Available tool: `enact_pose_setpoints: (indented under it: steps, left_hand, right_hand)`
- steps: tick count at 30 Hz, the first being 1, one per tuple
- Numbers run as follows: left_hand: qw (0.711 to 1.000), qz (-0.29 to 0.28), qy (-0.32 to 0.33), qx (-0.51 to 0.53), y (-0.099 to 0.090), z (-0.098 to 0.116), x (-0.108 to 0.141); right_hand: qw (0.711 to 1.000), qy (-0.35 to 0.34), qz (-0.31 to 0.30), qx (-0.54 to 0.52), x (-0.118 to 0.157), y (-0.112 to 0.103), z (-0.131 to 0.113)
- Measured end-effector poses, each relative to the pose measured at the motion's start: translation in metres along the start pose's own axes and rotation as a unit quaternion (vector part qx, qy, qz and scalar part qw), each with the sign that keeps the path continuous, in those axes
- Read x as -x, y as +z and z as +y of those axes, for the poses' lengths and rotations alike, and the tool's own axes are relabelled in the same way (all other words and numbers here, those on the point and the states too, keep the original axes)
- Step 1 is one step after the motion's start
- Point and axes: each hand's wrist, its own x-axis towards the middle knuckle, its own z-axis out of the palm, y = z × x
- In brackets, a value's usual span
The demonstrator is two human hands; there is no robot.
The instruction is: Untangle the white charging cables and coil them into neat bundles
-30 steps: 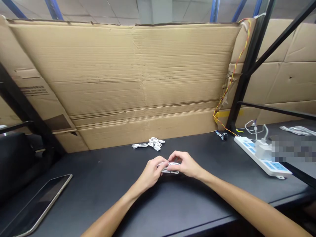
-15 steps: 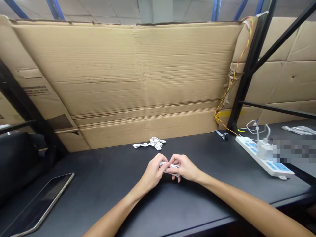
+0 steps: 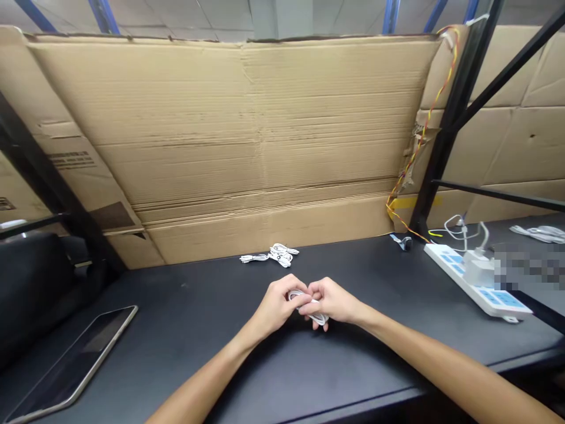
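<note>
Between both hands, above the black table, is a coiled white cable. My left hand is closed on the coil's left end, thumb and fingers pinching it. My right hand grips the right part, its fingertips showing below. The thumbs meet over the middle, so that part of the coil is hidden. Farther back, by the cardboard, lie several bundled white cables with dark ties round them.
A tablet lies at the left, near a black bag-like object. At the right is a white power strip with a charger plugged in. A cardboard panel and black rack posts border the table.
The coil is tilted more, its right end lower and showing more below my right hand. My hands stay in nearly the same place. The view has shifted slightly.
</note>
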Motion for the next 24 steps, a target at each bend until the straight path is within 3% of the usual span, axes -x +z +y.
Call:
enact_pose_setpoints:
  steps: [6,10,13,15,24]
  left_hand:
    - [0.994,0.038,-0.049,0.095,0.006,-0.007,-0.004]
    - [0.992,0.082,-0.074,0.055,-0.001,-0.006,-0.002]
    - [0.998,0.024,-0.048,-0.023,-0.004,0.001,0.001]
    - [0.999,-0.017,-0.030,-0.020,-0.003,0.004,0.003]
    - [0.996,-0.021,-0.059,0.068,0.007,-0.003,0.005]
  right_hand:
    - [0.992,-0.006,-0.072,-0.104,0.000,0.001,0.002]
    - [0.977,0.006,-0.033,-0.209,-0.002,-0.003,0.000]
    - [0.970,0.024,-0.003,-0.242,-0.003,-0.008,-0.002]
    - [0.970,0.024,0.006,-0.243,-0.003,-0.009,-0.003]
    - [0.972,0.018,0.025,-0.232,-0.006,-0.002,0.002]
